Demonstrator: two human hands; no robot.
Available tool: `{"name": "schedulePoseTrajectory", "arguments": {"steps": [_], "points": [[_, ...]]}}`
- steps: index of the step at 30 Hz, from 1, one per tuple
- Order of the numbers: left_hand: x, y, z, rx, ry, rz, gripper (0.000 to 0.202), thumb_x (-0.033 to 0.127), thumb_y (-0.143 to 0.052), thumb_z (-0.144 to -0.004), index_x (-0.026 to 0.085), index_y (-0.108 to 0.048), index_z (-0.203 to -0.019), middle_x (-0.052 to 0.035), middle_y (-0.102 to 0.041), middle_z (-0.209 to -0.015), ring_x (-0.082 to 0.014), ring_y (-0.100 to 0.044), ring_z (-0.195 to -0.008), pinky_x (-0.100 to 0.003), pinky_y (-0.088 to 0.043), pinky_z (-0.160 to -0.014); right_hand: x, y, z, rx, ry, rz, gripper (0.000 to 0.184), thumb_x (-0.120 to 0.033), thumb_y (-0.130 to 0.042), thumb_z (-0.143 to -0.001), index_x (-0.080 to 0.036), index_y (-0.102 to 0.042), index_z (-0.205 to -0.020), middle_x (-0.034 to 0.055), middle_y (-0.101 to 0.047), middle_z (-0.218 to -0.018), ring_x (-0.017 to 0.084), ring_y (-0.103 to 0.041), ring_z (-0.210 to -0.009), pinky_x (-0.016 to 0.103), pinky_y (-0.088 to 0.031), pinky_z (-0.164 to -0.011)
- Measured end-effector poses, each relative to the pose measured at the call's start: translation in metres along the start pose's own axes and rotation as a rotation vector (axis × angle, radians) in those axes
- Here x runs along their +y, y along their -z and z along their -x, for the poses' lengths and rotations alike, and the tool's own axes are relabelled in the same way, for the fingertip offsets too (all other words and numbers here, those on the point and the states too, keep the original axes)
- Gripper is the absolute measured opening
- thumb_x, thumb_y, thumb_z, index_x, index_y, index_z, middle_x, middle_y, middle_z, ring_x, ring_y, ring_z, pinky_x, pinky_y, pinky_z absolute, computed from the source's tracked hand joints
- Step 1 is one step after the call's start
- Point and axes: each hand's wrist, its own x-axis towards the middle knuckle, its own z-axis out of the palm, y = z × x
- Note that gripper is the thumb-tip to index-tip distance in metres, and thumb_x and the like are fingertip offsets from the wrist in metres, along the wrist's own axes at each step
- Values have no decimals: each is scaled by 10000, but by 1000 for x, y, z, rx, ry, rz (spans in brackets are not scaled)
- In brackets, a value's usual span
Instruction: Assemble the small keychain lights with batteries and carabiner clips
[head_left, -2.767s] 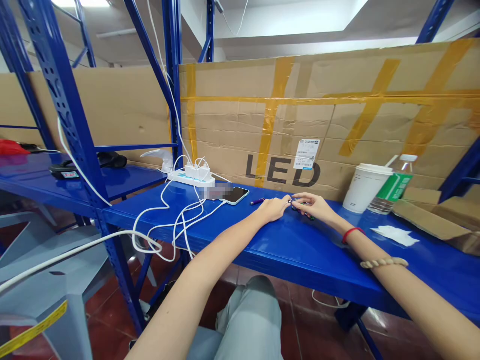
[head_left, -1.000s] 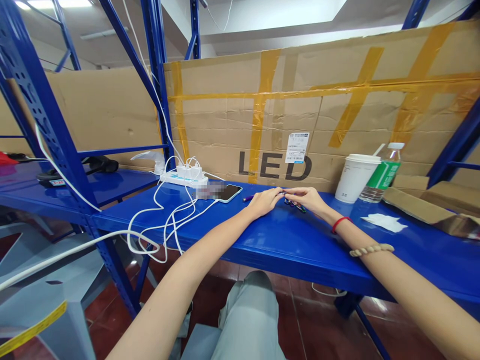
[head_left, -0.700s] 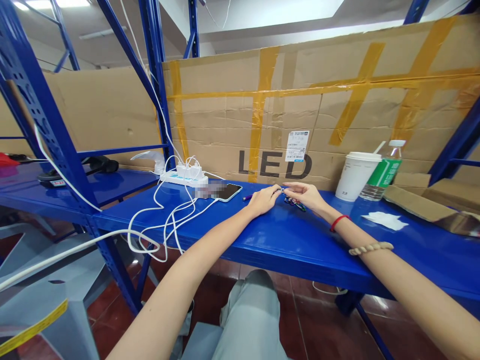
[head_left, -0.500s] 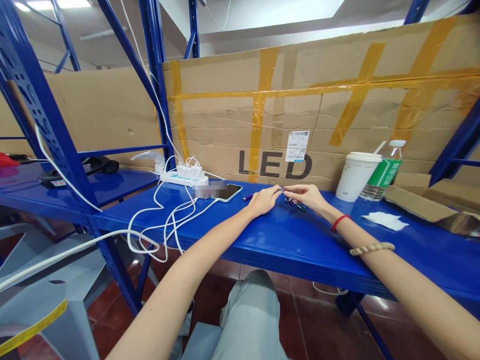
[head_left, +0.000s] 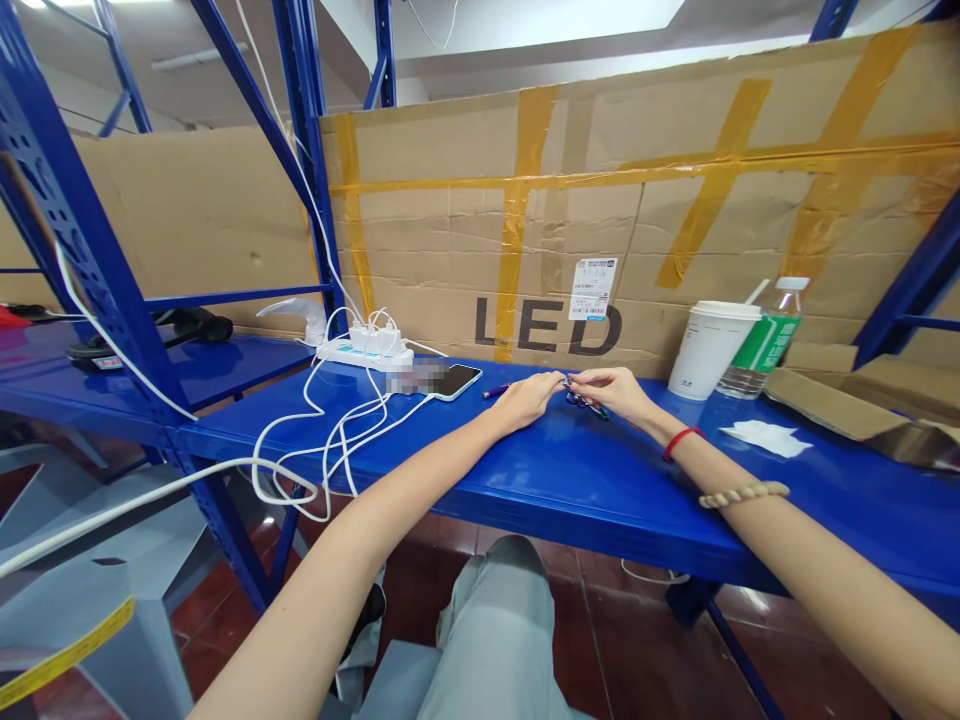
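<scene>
My knee (head_left: 504, 600) was below the front edge of the blue bench (head_left: 555, 470), and both forearms reached over that edge, the right one wearing a red band (head_left: 682, 440) and a pale twisted bracelet (head_left: 744, 494). Inward from the edge, toward the right end, lay a crumpled white tissue (head_left: 766, 437).

Past the bench's middle, nearer the back edge, my left hand (head_left: 531, 399) was narrow, fingers bent together, their tips on a small shiny piece (head_left: 566, 382). My right hand (head_left: 616, 393) met it there in a narrow pinch of thumb and fingers. A cluster of coloured, glossy loops (head_left: 587, 404) showed just under my right fingers; whether it was joined to the piece, I couldn't tell. A purple rod (head_left: 496, 391) stuck out beyond my left hand, its other end hidden.

I judged the piece light and hard, likely metal, smooth enough to slip, hardly fragile. Its ends seemed the place to take hold, with fingertips; the loops would probably swing or snag.

Toward the back edge were a phone (head_left: 457, 382) left of my hands and, to their right, a white cup (head_left: 710, 352). A taped cardboard panel (head_left: 450, 250) stood behind.
</scene>
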Motion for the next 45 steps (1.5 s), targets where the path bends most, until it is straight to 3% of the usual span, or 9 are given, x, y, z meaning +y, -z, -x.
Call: {"name": "schedulePoseTrajectory", "arguments": {"steps": [8,19,45], "points": [[0,-1,0,-25,-27,-90,271,261,-288,-926,185,-482,-1099,-47,-601,-1090,-154,-545,-1038,-271,-436,-878,-1,2,3,-80,-3,55,428,-486,-723,-543,-102,-676,-726,-8,-515,-471,72,-400,-413,220,-277,-370],[-1,-2,-1,-4,-44,-216,325,276,-301,-922,160,-515,-1137,-68,-616,-1028,-168,-556,-966,-277,-443,-840,-2,2,5,-77,-57,140,450,-522,-705,-535,-106,-656,-699,-21,-495,-437,58,-377,-383,208,-275,-365],[-2,-3,-2,20,-26,-223,316,282,-291,-925,170,-514,-1119,-60,-621,-1018,-164,-556,-953,-271,-432,-844,0,1,3,-64,-52,183,443,-537,-677,-571,-118,-660,-715,-17,-496,-465,62,-379,-395,208,-283,-371]]}}
